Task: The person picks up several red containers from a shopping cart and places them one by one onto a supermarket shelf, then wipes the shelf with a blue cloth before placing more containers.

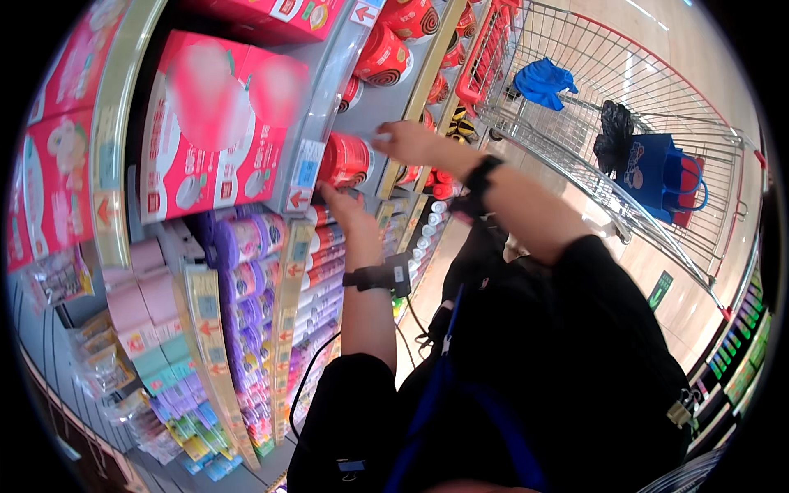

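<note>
Both of my hands are at a shelf, on either side of a red tub with a white lid [346, 159]. Its dark spiral mark faces down. My left hand [343, 206] is at the tub's near side, fingers apart by the shelf's front edge; whether it touches the tub is unclear. My right hand [404, 142] is at the lid side, fingers bent and somewhat blurred, and whether they grip anything cannot be told. Further along the same shelf lie more red tubs [383, 60]. Each wrist bears a black band.
Large pink boxes [212, 123] stand left of the tubs. Below them are purple containers [243, 240] and rows of cans [327, 237]. A wire shopping cart [555, 132] at the right holds a blue cloth [545, 84], a black plastic bag [614, 137] and a blue bag [653, 175].
</note>
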A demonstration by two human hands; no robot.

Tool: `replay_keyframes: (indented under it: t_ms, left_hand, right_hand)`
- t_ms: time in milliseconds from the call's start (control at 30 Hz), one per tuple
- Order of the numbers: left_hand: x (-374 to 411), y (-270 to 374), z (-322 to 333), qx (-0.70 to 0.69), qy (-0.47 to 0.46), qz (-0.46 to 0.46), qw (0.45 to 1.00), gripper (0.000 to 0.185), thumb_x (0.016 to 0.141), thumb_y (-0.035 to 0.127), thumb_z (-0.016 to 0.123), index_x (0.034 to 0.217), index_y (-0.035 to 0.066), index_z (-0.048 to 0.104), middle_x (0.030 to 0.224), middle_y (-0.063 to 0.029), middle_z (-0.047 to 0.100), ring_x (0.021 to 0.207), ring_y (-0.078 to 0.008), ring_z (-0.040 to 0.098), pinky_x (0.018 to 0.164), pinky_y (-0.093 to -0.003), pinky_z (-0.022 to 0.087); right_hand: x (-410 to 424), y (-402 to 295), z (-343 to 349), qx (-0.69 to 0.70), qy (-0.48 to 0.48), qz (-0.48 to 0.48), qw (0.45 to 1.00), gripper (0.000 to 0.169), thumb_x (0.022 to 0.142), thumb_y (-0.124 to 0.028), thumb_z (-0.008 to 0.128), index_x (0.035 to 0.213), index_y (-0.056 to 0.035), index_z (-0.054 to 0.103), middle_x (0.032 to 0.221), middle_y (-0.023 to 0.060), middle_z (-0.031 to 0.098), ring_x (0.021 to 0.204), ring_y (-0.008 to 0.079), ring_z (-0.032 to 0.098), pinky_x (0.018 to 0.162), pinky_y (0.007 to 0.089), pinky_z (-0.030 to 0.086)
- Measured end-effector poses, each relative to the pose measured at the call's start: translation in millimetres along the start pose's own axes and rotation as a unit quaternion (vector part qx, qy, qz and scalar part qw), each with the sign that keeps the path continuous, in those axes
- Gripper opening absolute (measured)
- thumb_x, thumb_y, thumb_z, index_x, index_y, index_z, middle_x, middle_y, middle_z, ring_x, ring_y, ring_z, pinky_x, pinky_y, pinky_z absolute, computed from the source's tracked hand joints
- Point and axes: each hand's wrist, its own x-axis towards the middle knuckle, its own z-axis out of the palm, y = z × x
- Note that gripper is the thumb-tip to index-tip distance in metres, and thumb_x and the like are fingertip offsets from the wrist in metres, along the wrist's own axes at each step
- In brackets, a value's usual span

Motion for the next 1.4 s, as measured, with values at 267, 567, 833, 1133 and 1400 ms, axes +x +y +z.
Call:
replay_keyframes:
  t_ms: [267, 567, 833, 1133, 1400]
  left_hand:
    - [51.3, 10.5, -18.4, 0.01, -0.047, -0.123, 0.991, 0.064, 0.097, 0.053, 0.062, 0.148, 0.02, 0.043, 0.158, -0.0083, 0.037, 0.143, -0.0261, 0.038, 0.107, -0.0584, 0.033]
    - [32.1, 36.9, 4.0, 0.016, -0.159, -0.044, 0.986, 0.074, 0.099, 0.062, 0.054, 0.158, 0.023, 0.032, 0.16, -0.0069, 0.04, 0.15, -0.0268, 0.033, 0.119, -0.0655, 0.018]
    - [-42.0, 55.5, 53.2, 0.088, -0.153, -0.013, 0.984, 0.073, 0.106, 0.055, 0.048, 0.161, 0.014, 0.022, 0.162, -0.0124, 0.036, 0.147, -0.0317, 0.041, 0.116, -0.0567, 0.04]
    - [-150.4, 62.6, 224.7, 0.286, -0.36, 0.012, 0.888, 0.057, 0.111, 0.042, 0.044, 0.148, -0.001, 0.046, 0.142, -0.0137, 0.06, 0.128, -0.0243, 0.061, 0.109, -0.0402, 0.047]
    - [-157.1, -44.4, 362.1, 0.365, -0.485, -0.128, 0.784, 0.04, 0.109, 0.029, 0.05, 0.127, -0.006, 0.061, 0.114, -0.0161, 0.073, 0.097, -0.0229, 0.073, 0.088, -0.035, 0.057]
  right_hand:
    - [85.4, -48.3, 68.3, -0.006, 0.001, 0.042, 0.999, 0.086, 0.093, -0.06, 0.066, 0.151, -0.0011, 0.043, 0.137, 0.031, 0.059, 0.118, 0.0429, 0.065, 0.1, 0.0473, 0.055]
    - [52.5, -7.4, -11.5, 0.362, -0.198, 0.058, 0.909, 0.084, 0.097, -0.044, 0.069, 0.162, -0.0126, 0.027, 0.13, 0.0184, 0.064, 0.088, 0.0248, 0.075, 0.067, 0.0362, 0.065]
    - [-13.9, 0.2, -82.8, 0.266, -0.078, -0.005, 0.961, 0.076, 0.101, -0.046, 0.064, 0.157, -0.0035, 0.037, 0.098, 0.0191, 0.07, 0.07, 0.0219, 0.072, 0.063, 0.0327, 0.061]
    - [-117.5, 75.8, -253.7, 0.185, 0.135, 0.009, 0.973, 0.06, 0.105, -0.049, 0.055, 0.144, -0.0037, 0.056, 0.079, 0.0159, 0.072, 0.061, 0.0208, 0.07, 0.06, 0.033, 0.057]
    - [-155.6, 207.6, -354.4, 0.126, 0.17, 0.183, 0.96, 0.059, 0.105, -0.061, 0.04, 0.134, -0.0171, 0.067, 0.108, 0.0201, 0.075, 0.102, 0.0419, 0.07, 0.094, 0.046, 0.055]
